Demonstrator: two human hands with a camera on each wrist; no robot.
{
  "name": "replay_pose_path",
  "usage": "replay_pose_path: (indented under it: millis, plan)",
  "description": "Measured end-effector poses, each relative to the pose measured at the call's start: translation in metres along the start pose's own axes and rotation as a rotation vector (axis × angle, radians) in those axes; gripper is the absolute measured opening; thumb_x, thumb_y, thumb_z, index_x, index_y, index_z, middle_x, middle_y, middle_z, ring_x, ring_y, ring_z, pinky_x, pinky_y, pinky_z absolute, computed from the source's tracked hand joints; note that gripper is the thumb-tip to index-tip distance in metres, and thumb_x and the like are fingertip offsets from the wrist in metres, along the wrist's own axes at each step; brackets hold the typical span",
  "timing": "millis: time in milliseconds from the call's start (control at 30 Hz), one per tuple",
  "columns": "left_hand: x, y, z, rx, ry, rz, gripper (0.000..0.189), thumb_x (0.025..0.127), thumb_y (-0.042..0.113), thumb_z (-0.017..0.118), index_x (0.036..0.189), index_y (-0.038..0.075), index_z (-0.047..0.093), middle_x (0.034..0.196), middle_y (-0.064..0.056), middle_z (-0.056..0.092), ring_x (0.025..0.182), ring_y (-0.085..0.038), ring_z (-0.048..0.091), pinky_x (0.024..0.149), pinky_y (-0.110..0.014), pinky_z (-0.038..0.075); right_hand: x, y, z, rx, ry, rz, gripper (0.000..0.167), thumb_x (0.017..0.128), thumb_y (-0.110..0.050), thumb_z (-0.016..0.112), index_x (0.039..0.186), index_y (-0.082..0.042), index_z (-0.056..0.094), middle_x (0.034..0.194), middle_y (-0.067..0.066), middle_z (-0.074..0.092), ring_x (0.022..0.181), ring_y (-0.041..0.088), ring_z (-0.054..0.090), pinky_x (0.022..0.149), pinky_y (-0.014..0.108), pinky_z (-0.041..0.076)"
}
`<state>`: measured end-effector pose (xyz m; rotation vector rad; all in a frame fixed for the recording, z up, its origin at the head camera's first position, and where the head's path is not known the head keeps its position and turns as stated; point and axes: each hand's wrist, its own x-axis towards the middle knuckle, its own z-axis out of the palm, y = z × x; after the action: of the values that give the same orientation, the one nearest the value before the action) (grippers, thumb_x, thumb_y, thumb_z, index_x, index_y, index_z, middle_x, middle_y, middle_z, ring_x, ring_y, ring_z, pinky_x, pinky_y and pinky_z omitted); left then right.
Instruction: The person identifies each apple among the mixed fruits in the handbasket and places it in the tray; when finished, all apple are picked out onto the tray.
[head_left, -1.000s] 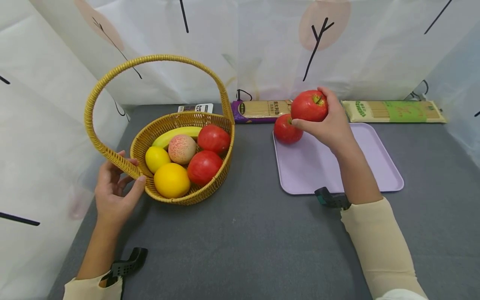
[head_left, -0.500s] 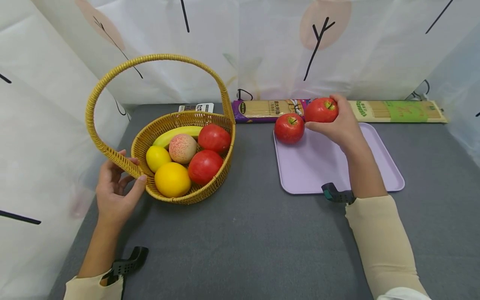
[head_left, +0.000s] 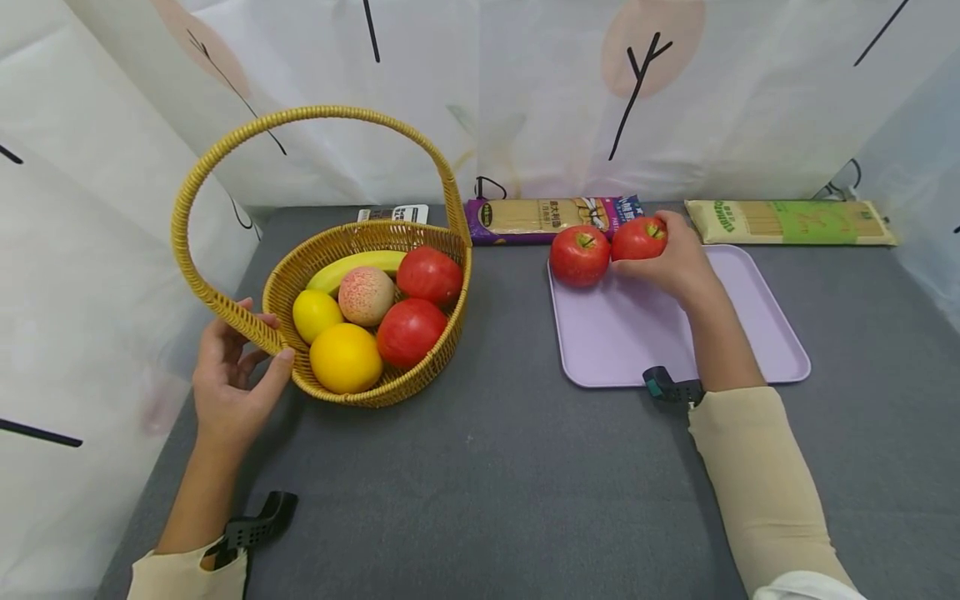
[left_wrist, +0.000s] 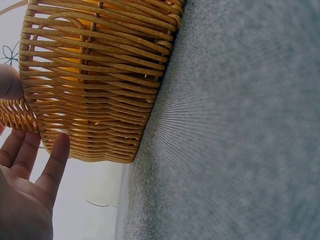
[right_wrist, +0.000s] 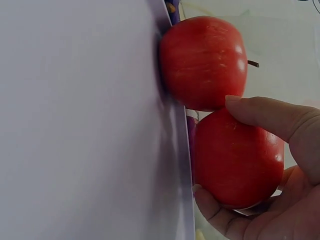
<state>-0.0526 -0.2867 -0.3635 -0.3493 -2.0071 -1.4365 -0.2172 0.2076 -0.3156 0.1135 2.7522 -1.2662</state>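
Note:
My right hand [head_left: 670,260] holds a red apple [head_left: 637,239] between thumb and fingers, low over the back of a lilac tray [head_left: 615,350]. A second red apple [head_left: 580,257] sits in the tray's back left corner; in the right wrist view the held apple [right_wrist: 239,160] is right up against it. At the left, my left hand [head_left: 238,383] grips the base of the handle of a yellow wicker basket [head_left: 405,387], thumb on the near side. Inside the basket lie a banana [head_left: 352,271], a peach [head_left: 366,296], a lemon [head_left: 315,315], an orange [head_left: 346,358] and two red round fruits [head_left: 411,333].
Behind the tray lie a purple pasta packet [head_left: 540,218] and a green-and-cream noodle packet [head_left: 795,222]. A small labelled packet [head_left: 408,214] lies behind the basket. Patterned white sheeting [head_left: 540,100] rises at the back edge of the grey table [head_left: 480,483].
My right hand has moved the apple right and then down beside the other apple on the tray. The left hand stays on the basket handle.

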Motion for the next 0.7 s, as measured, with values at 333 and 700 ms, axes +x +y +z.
replay_pose_path:
  millis: [333,700]
  plan:
    - [-0.0006,-0.0006,0.0004,-0.002,-0.002,0.011,0.071,0.074,-0.022,0.064,0.141,-0.012,0.044,0.121,-0.019,0.059,0.109,-0.026,0.059,0.09,-0.021,0.052,0.0027,0.003,0.0052,-0.081,-0.022,0.014,0.102,0.083,-0.025,0.081,0.157,-0.001,0.015,0.148,0.031,0.031,0.137,0.049,0.031,0.104,0.066,0.039]
    - [0.0004,-0.0006,0.0007,-0.015,0.004,0.013,0.07,0.074,-0.022,0.064,0.141,-0.012,0.044,0.121,-0.018,0.058,0.108,-0.026,0.059,0.089,-0.02,0.052,0.0002,-0.0004,-0.0013,-0.106,-0.082,0.028,0.102,0.087,-0.026,0.077,0.159,-0.001,0.009,0.15,0.033,0.027,0.14,0.05,0.026,0.104,0.067,0.038]
